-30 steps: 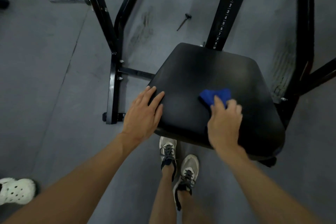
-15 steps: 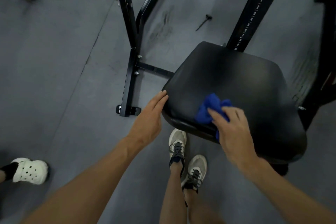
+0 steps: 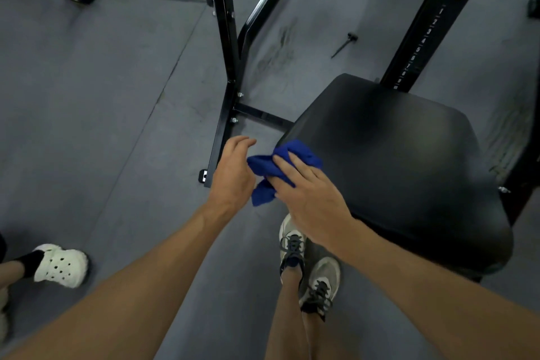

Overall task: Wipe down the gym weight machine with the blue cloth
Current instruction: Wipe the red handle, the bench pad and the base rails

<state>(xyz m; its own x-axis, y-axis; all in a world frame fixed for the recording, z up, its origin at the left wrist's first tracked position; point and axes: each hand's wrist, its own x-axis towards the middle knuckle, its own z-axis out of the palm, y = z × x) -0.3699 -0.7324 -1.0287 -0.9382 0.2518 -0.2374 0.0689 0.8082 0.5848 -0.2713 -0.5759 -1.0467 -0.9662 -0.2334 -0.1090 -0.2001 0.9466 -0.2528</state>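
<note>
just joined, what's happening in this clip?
A person is wiping a gym machine's black padded seat. The right hand holds the bunched blue cloth at the seat's near-left corner, part of it hanging off the edge. The left hand is beside the cloth, off the seat, fingers loosely curled; whether it grips the cloth is unclear. A second person's white clog shows at the left.
</note>
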